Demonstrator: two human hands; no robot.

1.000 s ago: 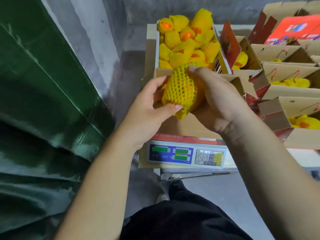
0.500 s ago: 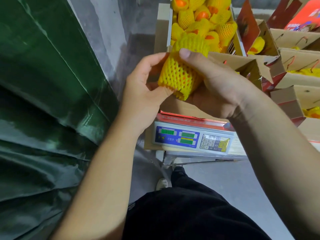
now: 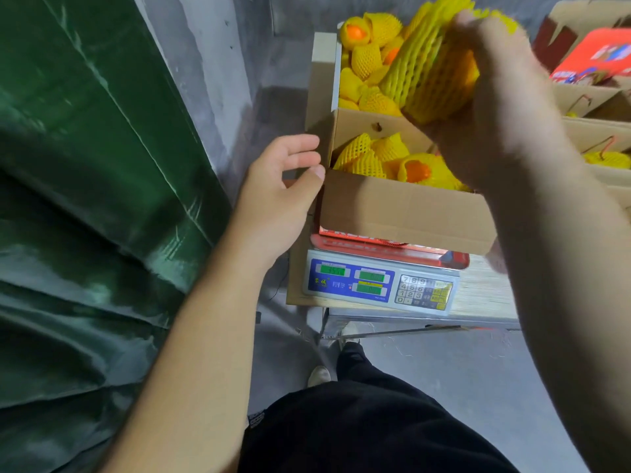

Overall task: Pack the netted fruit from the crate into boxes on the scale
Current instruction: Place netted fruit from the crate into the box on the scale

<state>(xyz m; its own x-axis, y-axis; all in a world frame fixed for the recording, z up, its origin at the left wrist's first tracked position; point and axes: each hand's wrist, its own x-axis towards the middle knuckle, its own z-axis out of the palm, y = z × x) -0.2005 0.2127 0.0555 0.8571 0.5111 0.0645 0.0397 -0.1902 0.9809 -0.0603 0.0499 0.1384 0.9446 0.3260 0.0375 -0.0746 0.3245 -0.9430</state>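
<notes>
**Inspector:** Netted fruit (image 3: 430, 73) is grasped in the right hand (image 3: 502, 93), held raised above the box (image 3: 403, 209) on the scale (image 3: 379, 285), in front of the crate (image 3: 336, 68).

**Clerk:** And the left hand (image 3: 280, 189)?

**Inspector:** Fingers relaxed, grasping nothing, thumb at the box's near corner.

**Clerk:** Step in hand?

**Inspector:** Placement, in my judgement. The box already carries several netted fruit; the next move calls for lowering this one into a gap, then checking the blurred readout.
</notes>
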